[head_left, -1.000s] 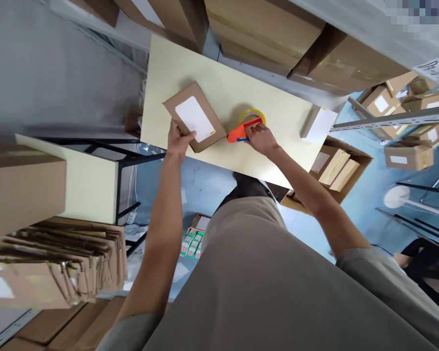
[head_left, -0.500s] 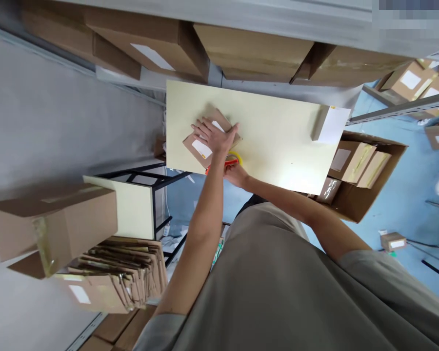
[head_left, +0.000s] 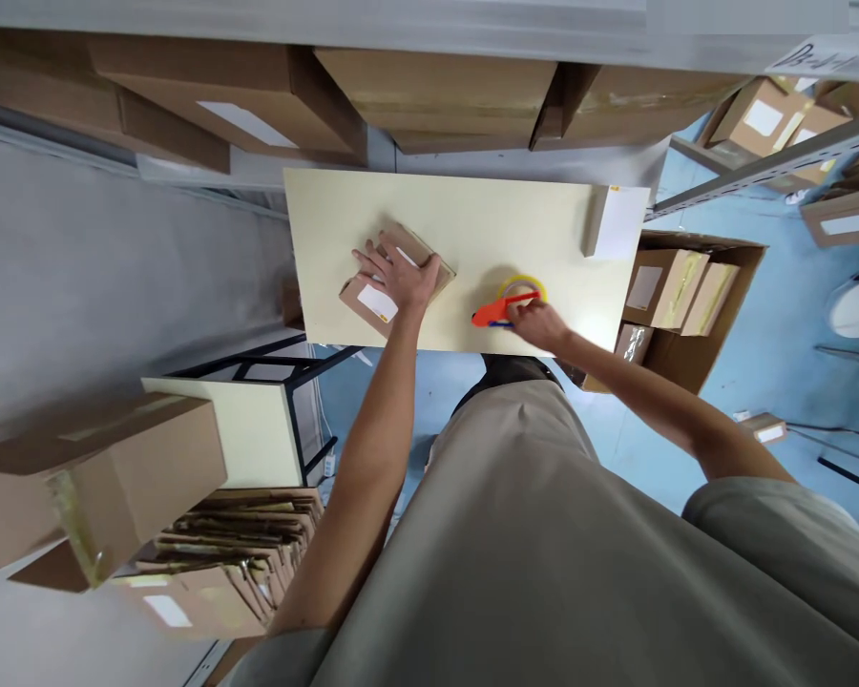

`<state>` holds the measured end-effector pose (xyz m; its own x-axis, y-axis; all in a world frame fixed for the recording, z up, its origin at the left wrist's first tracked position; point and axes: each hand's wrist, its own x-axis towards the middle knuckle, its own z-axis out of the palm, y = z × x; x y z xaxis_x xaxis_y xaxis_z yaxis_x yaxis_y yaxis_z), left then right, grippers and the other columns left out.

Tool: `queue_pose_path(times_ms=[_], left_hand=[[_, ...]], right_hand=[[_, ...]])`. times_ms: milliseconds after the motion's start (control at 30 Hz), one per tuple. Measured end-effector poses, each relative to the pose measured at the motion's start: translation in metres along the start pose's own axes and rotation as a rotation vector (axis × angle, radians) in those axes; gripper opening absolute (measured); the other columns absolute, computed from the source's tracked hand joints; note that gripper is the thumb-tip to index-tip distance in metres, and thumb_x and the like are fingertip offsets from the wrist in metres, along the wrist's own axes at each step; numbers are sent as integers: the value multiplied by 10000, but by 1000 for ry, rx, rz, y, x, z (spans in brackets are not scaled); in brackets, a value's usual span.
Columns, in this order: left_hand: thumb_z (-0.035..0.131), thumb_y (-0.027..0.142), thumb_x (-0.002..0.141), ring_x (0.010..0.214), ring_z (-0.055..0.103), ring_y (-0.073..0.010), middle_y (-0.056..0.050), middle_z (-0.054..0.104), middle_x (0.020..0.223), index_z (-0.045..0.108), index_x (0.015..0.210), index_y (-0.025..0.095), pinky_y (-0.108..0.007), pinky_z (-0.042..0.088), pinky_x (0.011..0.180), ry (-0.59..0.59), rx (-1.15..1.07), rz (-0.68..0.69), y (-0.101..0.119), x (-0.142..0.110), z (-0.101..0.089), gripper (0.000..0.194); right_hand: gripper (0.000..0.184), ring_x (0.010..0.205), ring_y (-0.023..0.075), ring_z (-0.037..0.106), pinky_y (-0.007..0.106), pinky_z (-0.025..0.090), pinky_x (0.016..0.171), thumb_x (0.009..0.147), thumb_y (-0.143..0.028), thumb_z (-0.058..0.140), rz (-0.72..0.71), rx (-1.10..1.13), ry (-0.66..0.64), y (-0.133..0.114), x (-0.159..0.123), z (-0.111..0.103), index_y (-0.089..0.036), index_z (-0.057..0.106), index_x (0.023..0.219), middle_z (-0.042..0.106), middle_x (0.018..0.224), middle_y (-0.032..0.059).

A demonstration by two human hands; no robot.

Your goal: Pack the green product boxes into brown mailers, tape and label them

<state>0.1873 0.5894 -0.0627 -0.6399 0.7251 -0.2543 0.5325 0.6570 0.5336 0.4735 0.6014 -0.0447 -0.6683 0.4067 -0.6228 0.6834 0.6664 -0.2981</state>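
Observation:
On the pale tabletop [head_left: 458,210] lies a small cardboard box [head_left: 367,299] with white labels, turned at an angle. My left hand [head_left: 405,277] rests on its top with the fingers spread, hiding part of the labels. To the right, my right hand [head_left: 536,322] is wrapped round an orange-red tape dispenser [head_left: 492,312] that carries a yellow-rimmed roll of tape. The dispenser is over the table near its front edge, apart from the box.
A white box [head_left: 618,222] stands at the table's right end. Beyond it sits a large open carton [head_left: 734,286] with smaller boxes inside. Cardboard boxes [head_left: 436,95] line the shelf behind. Folded cardboard [head_left: 250,553] and a big box [head_left: 143,448] are at lower left.
My right hand has moved the tape dispenser to the right, away from the box. My left hand stays on the box. The whole view has shifted slightly.

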Motion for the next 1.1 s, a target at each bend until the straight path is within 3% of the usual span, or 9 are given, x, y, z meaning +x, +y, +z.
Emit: queue_pose_path(times_ms=[100,200,333,433,533,700,800,933,1100], left_hand=[[833,386,859,1786,-233,-439,-197,241,1911,336,1779,245,-798,-142,1388,-20,13,44,-4,-5,-2,1055],[852,361,828,1794,-198,-453,-203,219,1920,358,1779,218,-773,-176,1391,-77,29,71,-7,-10,-8,1082],[882,372,809,1801,-167,-447,-178,176,1943,414,1759,217,-731,-180,1407,-170,77,131,-13,-26,-17,1071],[857,362,845,1798,-198,-422,-117,157,1957,473,1734,269,-750,-190,1395,-186,96,149,-19,-46,-22,973],[785,297,883,1804,-185,-396,-62,175,1957,532,1700,306,-766,-193,1391,-224,120,161,-26,-68,-29,855],[678,214,904,1823,-96,-354,-50,180,1952,626,1591,269,-725,-125,1435,-307,147,249,-40,-94,-44,691],[652,194,898,1824,-86,-336,-43,169,1953,666,1512,257,-709,-105,1445,-324,159,282,-47,-99,-50,618],[628,153,875,1825,-82,-300,-10,185,1950,680,1464,283,-691,-87,1454,-323,148,292,-50,-100,-53,605],[680,151,850,1825,-66,-313,-46,169,1953,680,1461,272,-665,-79,1463,-322,182,309,-50,-102,-50,623]], right_hand=[[668,1202,450,774,594,523,1126,1215,-513,378,104,23,151,49,3,-11,65,484,1534,790,1261,380],[706,1188,404,780,564,510,1142,1241,-533,306,54,-4,256,60,30,-25,88,492,1519,800,1239,353],[715,1223,349,785,494,466,1169,1270,-418,155,-71,-136,215,29,72,-37,161,472,1545,789,1265,355],[640,1213,359,785,493,465,1168,1252,-381,301,-156,-211,163,-3,87,-37,136,469,1590,793,1304,342],[604,1183,383,781,503,471,1153,1191,-351,469,-229,-212,122,-29,86,-28,92,511,1598,799,1327,334],[579,1238,401,772,506,469,1167,1169,-324,499,-297,-114,55,-64,73,-10,88,559,1571,790,1351,352],[599,1298,407,758,501,470,1188,1167,-324,506,-341,-135,32,-70,66,-4,88,521,1603,758,1416,361],[602,1325,396,750,522,463,1206,1184,-366,480,-384,-172,32,-48,52,-5,41,488,1628,755,1445,338],[644,1310,425,754,526,478,1185,1171,-399,542,-215,-163,-2,-1,38,-20,81,487,1597,776,1372,363]])
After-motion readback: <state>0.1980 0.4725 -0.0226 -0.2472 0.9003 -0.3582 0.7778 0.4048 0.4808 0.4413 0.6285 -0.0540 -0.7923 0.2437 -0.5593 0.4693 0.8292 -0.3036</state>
